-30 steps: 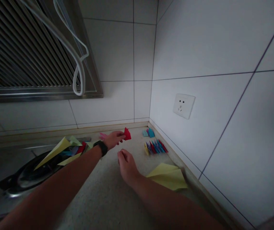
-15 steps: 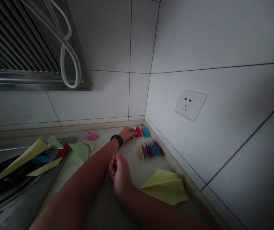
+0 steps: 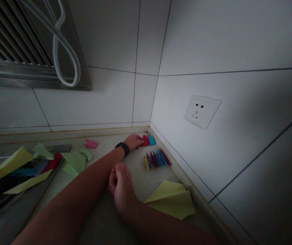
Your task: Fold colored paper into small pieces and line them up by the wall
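My left hand (image 3: 134, 141), with a black watch on its wrist, reaches to the far corner of the counter. Its fingers pinch the edge of a red folded paper piece (image 3: 145, 140). Right beside that piece stands a blue folded paper piece (image 3: 151, 140). My right hand (image 3: 121, 187) is closed in a fist nearer to me, with no object showing in it. Just beyond it, to the right, several folded paper pieces (image 3: 157, 159) in yellow, purple, red and blue stand in a tight row.
A creased yellow sheet (image 3: 171, 200) lies by my right forearm. Green paper (image 3: 74, 162) and a pink folded piece (image 3: 91, 143) are on the left. More paper lies over the stove (image 3: 41, 195). A socket (image 3: 202, 111) is on the right wall; a white cable (image 3: 76, 68) hangs upper left.
The view has shifted slightly, so things appear further left. The red piece in my left hand now looks lower and close against the blue one. My right fist keeps its shape.
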The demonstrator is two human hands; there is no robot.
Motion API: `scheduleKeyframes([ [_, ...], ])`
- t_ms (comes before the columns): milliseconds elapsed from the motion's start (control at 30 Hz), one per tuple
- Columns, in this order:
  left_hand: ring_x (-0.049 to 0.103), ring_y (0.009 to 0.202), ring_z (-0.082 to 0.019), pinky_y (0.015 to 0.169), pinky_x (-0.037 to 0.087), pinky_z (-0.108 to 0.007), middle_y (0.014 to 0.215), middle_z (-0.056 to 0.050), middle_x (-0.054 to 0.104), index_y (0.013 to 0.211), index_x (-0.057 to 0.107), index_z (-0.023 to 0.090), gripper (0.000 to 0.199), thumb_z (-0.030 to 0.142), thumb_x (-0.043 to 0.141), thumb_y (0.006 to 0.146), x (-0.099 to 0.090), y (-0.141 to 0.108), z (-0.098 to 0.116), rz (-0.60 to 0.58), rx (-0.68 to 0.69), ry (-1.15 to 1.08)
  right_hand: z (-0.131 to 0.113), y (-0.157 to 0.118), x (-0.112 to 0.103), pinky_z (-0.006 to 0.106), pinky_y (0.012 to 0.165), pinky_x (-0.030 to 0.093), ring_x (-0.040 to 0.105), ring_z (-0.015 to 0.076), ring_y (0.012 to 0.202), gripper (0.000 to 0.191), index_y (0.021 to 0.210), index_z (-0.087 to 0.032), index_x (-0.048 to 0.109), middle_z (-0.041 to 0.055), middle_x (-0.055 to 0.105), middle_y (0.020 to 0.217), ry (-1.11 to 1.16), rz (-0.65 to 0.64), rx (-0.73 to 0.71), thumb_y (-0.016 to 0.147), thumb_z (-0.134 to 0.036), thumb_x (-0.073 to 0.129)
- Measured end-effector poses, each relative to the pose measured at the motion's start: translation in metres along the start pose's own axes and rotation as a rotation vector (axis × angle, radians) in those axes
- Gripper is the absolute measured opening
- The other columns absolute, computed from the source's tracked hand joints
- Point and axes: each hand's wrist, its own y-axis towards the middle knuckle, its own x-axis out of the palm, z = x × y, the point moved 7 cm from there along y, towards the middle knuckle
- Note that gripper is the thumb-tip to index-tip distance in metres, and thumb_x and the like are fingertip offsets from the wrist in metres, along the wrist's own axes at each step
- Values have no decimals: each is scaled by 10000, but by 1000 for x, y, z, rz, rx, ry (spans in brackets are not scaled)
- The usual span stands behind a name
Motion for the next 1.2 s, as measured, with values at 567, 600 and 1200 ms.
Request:
scheduleKeyframes([
  [567, 632, 826, -170, 759, 479, -275, 1000, -48, 699, 980, 661, 191, 238, 348, 594, 814, -6, -20, 19, 46, 231, 231, 2, 1, 5, 207, 344, 112, 173, 48, 316, 258, 731, -231, 388, -139, 290, 411, 139, -26, 88, 735, -443, 536],
  [600, 630, 810, -168, 747, 481, -276, 1005, -48, 698, 989, 662, 191, 247, 350, 592, 814, -5, -21, 19, 41, 235, 236, 3, 2, 5, 208, 342, 117, 180, 49, 310, 262, 730, -233, 388, -141, 291, 409, 146, -23, 92, 725, -443, 544],
  [1200, 616, 847, -176, 764, 463, -265, 985, -24, 712, 1019, 735, 246, 306, 377, 530, 833, 4, -26, 26, -102, 342, 316, -4, -3, 12, 200, 353, 121, 176, 39, 305, 184, 715, -204, 459, -135, 315, 379, 143, -121, 116, 769, -364, 534],
])
